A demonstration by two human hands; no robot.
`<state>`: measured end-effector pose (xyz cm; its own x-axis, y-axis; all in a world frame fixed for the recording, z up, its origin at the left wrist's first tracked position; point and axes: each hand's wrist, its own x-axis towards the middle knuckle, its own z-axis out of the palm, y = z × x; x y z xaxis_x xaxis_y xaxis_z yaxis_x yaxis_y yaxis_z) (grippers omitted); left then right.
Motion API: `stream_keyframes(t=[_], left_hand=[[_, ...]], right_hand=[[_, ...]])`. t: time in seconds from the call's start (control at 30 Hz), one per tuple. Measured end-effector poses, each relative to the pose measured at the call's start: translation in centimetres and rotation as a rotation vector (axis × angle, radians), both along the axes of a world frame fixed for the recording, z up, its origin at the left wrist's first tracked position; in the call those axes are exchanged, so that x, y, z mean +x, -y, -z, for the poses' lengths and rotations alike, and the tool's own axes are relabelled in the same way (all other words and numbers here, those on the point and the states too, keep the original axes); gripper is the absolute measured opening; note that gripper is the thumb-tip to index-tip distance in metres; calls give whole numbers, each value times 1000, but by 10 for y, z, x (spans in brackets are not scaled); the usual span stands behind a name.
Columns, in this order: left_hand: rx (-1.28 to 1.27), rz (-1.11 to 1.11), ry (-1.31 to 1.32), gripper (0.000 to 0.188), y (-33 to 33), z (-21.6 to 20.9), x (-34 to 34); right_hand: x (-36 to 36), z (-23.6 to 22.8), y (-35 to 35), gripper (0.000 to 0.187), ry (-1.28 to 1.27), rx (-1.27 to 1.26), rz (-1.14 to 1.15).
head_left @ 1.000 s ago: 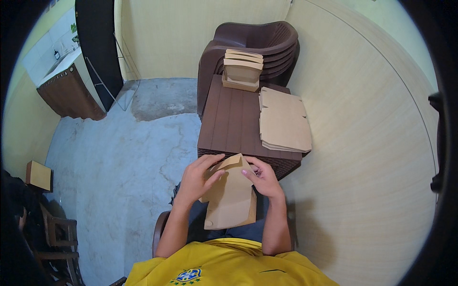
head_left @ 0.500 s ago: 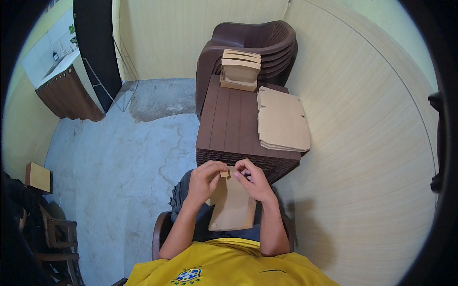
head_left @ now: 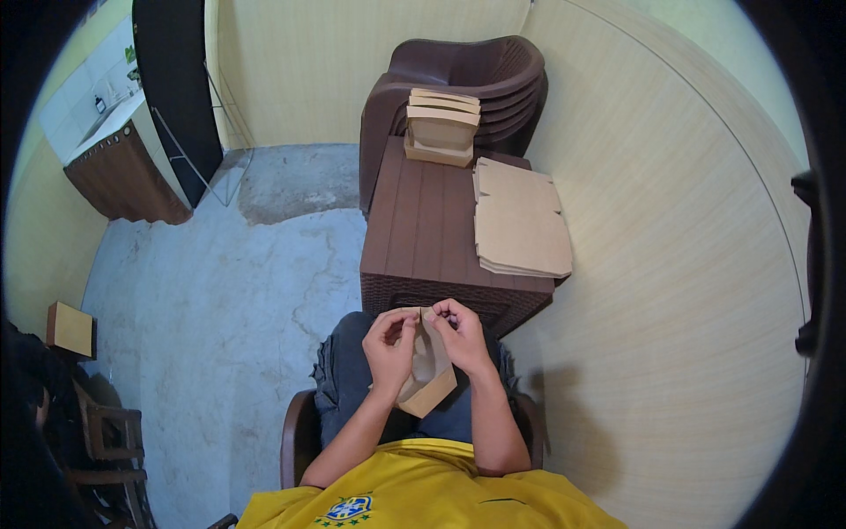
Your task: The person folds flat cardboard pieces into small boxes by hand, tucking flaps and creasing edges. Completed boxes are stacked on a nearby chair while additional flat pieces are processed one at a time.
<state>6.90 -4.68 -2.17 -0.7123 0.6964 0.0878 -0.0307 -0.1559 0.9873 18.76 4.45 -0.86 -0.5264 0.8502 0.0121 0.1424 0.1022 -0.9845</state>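
Observation:
A brown cardboard tray (head_left: pixel 429 393), partly folded up with raised walls, rests over my lap. Its inside shows between my wrists, and the near wall stands up toward my shirt. My left hand (head_left: pixel 390 342) pinches the far left part of the tray's far edge. Close beside it, my right hand (head_left: pixel 460 333) pinches the far right part of that edge. Both sets of fingertips nearly meet there and hide the corner folds.
Ahead stands a brown slatted table (head_left: pixel 414 229). On it are a stack of flat cardboard blanks (head_left: pixel 522 216) at the right and nested folded trays (head_left: pixel 441 132) at the back. Stacked brown chairs (head_left: pixel 476 66) stand behind. A pale wall (head_left: pixel 652 220) closes off the right side.
The cardboard has tipped from a flat face toward me to showing its hollow inside and near wall. A small flap at my left fingertips is now out of sight. Both hands stay near the far edge.

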Motion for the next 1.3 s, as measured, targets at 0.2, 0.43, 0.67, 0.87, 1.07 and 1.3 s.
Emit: stream_keyframes(t=[0.2,0.43,0.67,0.87,1.07,1.3], left_hand=[[7,74,136,34,2,6,1],[-77,125,27,38,1,-5,5],[-33,140,63,35,4,-17,7],[26,152,157,31,4,-14,6],[41,149,239,30,3,-11,6],[46,154,213,31,2,-9,8]], right_hand=[[2,-4,-2,7,-37,26,40],[7,-20,-1,7,-59,99,-5],[9,-25,3,9,-110,136,14],[11,-20,2,9,-225,134,3],[16,-16,1,12,-238,85,-67],[14,-15,1,10,-270,135,-77]])
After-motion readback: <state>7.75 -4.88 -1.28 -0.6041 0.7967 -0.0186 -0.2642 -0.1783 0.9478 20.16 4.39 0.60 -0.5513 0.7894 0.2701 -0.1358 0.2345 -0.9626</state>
